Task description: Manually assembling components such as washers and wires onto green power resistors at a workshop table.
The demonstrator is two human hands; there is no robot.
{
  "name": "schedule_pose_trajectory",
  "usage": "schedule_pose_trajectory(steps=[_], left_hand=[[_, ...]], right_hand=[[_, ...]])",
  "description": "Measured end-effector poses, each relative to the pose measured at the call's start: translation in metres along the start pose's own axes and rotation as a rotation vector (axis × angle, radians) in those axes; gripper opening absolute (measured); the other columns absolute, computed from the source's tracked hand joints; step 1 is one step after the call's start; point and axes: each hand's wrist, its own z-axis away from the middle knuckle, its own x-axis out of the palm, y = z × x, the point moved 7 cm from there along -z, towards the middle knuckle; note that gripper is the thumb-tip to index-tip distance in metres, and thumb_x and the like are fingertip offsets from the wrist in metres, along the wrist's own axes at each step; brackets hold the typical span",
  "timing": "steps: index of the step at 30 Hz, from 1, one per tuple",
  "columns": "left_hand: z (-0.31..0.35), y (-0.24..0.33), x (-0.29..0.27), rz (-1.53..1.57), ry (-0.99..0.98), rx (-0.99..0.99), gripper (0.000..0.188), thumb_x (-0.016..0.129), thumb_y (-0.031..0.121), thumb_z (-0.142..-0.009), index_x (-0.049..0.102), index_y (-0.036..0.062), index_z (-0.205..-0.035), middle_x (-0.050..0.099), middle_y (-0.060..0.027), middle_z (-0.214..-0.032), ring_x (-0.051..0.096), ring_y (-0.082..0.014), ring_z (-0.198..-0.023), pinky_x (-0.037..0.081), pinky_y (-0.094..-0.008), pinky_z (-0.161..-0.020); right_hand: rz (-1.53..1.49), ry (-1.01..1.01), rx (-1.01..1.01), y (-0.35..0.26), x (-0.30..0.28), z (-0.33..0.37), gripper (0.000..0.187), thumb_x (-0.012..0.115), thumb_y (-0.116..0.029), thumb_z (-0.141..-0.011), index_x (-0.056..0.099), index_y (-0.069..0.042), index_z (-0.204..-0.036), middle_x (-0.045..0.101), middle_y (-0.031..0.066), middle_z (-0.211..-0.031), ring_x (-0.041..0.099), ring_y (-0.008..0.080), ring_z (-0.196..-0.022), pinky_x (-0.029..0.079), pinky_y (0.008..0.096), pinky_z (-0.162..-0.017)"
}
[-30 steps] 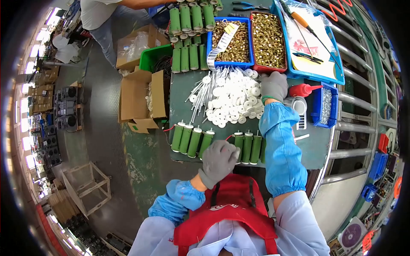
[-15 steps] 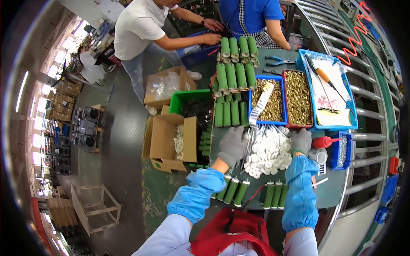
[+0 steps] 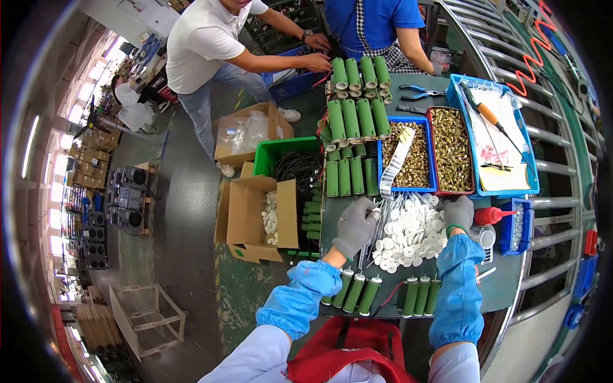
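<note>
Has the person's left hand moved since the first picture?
Yes: the left hand has moved forward, from the near row of green cylinders to the thin rods beside the white discs.

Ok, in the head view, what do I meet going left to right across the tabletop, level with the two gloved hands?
Left hand → pile of white discs → right hand → red bottle → small blue bin.
</note>
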Motion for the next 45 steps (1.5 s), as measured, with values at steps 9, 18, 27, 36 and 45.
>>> schedule_pose_trajectory(steps=[9, 18, 27, 36, 45], left_hand=[[0.014, 0.017, 0.007, 0.088, -0.013, 0.046, 0.017, 0.068, 0.013, -0.085, 0.063, 0.001, -0.096, 0.068, -0.0105, -0.084, 0.066, -0.0193, -0.076, 0.052, -0.0343, -0.071], [0.029, 0.044, 0.002, 0.278, -0.089, -0.072, 0.017, 0.07, 0.01, -0.083, 0.064, 0.0013, -0.095, 0.067, -0.0109, -0.082, 0.065, -0.0202, -0.074, 0.052, -0.034, -0.068], [0.044, 0.067, 0.013, 0.249, -0.179, 0.055, 0.023, 0.067, 0.009, -0.084, 0.064, -0.0005, -0.105, 0.067, -0.0107, -0.086, 0.064, -0.018, -0.076, 0.052, -0.0327, -0.071], [0.062, 0.097, 0.043, 0.597, -0.399, -0.131, 0.03, 0.059, 0.011, -0.091, 0.062, -0.002, -0.117, 0.062, -0.0033, -0.093, 0.058, -0.0086, -0.077, 0.051, -0.0243, -0.066], [0.071, 0.124, 0.046, 0.89, -0.477, -0.307, 0.029, 0.059, 0.011, -0.092, 0.06, -0.0026, -0.118, 0.063, -0.003, -0.089, 0.06, -0.0096, -0.073, 0.05, -0.0235, -0.064]], right_hand=[[-0.017, 0.046, -0.086, 0.025, -0.007, -0.012, 0.036, 0.069, -0.034, -0.084, 0.072, -0.003, -0.101, 0.069, 0.0231, -0.104, 0.067, 0.0375, -0.1, 0.054, 0.0454, -0.084], [-0.063, -0.071, 0.015, 0.016, 0.005, -0.016, 0.035, 0.063, -0.026, -0.082, 0.07, -0.003, -0.107, 0.066, 0.023, -0.115, 0.063, 0.0376, -0.11, 0.052, 0.0443, -0.09], [-0.278, 0.318, -0.374, 0.021, -0.011, 0.027, 0.015, 0.068, -0.019, -0.081, 0.063, -0.007, -0.088, 0.064, 0.0181, -0.086, 0.063, 0.0393, -0.087, 0.051, 0.0456, -0.076], [-1.104, -0.236, -0.201, 0.038, -0.033, 0.096, 0.017, 0.06, -0.008, -0.088, 0.064, -0.002, -0.103, 0.065, 0.0034, -0.081, 0.061, 0.0093, -0.066, 0.047, 0.0233, -0.051], [-1.276, -0.307, -0.345, 0.023, -0.038, 0.14, 0.018, 0.058, -0.009, -0.092, 0.064, 0.003, -0.103, 0.066, 0.009, -0.086, 0.064, 0.014, -0.069, 0.052, 0.0271, -0.059]])
